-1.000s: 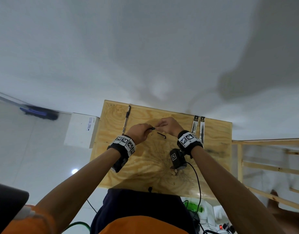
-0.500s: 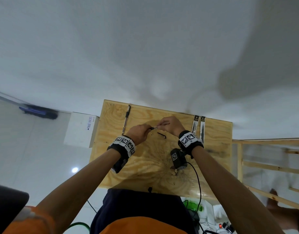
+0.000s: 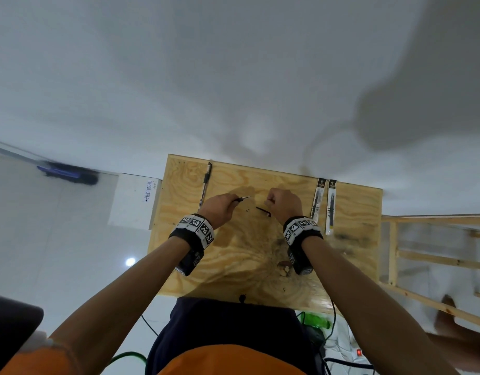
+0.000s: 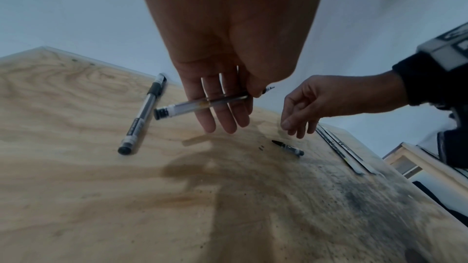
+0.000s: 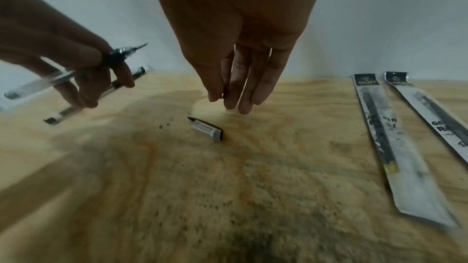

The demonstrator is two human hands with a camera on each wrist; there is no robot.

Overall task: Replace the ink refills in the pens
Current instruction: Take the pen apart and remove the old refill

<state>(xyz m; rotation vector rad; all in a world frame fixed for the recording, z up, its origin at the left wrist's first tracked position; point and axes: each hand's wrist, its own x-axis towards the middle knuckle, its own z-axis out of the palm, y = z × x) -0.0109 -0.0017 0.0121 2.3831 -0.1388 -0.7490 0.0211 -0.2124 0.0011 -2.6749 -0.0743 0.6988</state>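
Note:
My left hand [image 3: 225, 205] grips a clear pen [image 4: 202, 104] above the plywood table [image 3: 233, 266], its metal tip [image 5: 138, 46] pointing right. My right hand [image 3: 280, 204] hovers a little to the right of that tip. Its fingers [image 5: 243, 95] hang loosely downward and I see nothing in them. Below the right hand, a small ribbed pen cap [image 5: 206, 129] with a black pointed end lies on the table. A second, capped pen [image 3: 205, 185] rests at the far left. Two packaged refills [image 5: 380, 131] [image 5: 435, 115] lie side by side at the right.
The table's far edge meets a white wall. A white box [image 3: 136, 201] stands against the table's left side and a wooden frame [image 3: 422, 239] to its right. Cables and a green bottle [image 3: 314, 320] lie on the floor near my legs.
My right hand was at the tip of the held pen; it has let go and drawn away to the right. The left hand still holds the pen in about the same place.

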